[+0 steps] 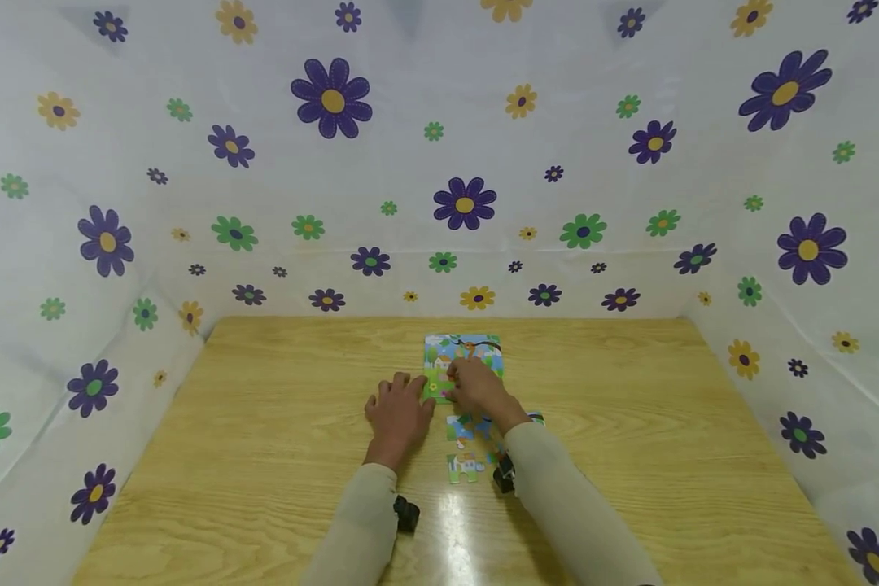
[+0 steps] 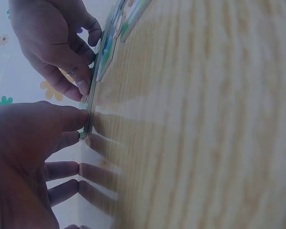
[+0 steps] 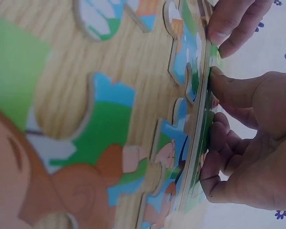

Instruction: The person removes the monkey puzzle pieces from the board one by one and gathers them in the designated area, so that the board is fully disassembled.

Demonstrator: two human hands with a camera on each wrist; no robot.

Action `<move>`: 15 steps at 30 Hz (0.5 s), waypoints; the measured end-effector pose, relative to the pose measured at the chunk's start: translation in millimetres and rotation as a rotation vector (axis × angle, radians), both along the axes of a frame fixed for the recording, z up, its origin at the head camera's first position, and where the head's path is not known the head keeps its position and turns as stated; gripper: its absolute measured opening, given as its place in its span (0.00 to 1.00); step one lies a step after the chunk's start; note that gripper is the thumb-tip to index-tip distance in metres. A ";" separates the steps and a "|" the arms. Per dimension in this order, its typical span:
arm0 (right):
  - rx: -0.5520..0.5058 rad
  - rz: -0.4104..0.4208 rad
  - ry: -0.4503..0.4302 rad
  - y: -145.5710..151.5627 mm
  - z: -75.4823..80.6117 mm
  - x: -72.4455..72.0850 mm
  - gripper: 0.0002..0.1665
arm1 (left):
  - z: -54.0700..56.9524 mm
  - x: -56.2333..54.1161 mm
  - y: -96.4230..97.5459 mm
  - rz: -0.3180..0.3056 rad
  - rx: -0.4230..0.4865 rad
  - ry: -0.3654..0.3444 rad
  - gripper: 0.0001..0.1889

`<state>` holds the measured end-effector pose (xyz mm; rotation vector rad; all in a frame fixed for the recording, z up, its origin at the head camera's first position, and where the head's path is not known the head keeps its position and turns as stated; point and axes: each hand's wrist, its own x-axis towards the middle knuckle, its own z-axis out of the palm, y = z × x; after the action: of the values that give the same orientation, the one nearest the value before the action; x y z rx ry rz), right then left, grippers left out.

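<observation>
Your puzzle board [image 1: 439,362] lies under your right hand [image 1: 479,387], fingertips on its face — can't tell if they're pinching anything — your left hand [image 1: 399,413], fingers apart, touches its left edge, loose pieces [image 1: 462,468] lie your side, nearer the right.

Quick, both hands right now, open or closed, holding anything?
Left hand: open, fingers spread, touching the puzzle board and table.
Right hand: fingers bent, tips on the board; cannot tell whether it pinches a piece.

Spread left hand [image 1: 399,413] beside right hand [image 1: 479,389]
</observation>
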<state>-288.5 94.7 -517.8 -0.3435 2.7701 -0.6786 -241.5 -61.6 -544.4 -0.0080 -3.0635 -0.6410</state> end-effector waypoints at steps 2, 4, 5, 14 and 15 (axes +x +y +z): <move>0.001 -0.005 0.001 0.0 0.8 -0.3 0.21 | -0.8 -0.7 0.3 0.001 0.003 0.004 0.22; 0.004 -0.006 0.001 -0.1 1.2 -0.7 0.21 | -1.3 -1.3 0.7 0.002 0.004 0.002 0.22; 0.004 -0.007 -0.003 -0.3 1.4 -1.2 0.21 | -1.4 -1.4 0.9 0.003 0.005 0.001 0.22; 0.018 -0.014 -0.031 -2.7 0.7 -3.7 0.23 | -0.6 -1.5 1.6 0.008 0.003 0.008 0.21; 0.003 -0.026 -0.035 -2.6 -0.1 -2.8 0.23 | -0.7 -1.3 1.7 0.009 0.000 0.005 0.21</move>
<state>-291.3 92.1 -518.0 -0.2928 2.7469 -0.6800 -242.9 -59.9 -545.1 0.0037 -3.0574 -0.6397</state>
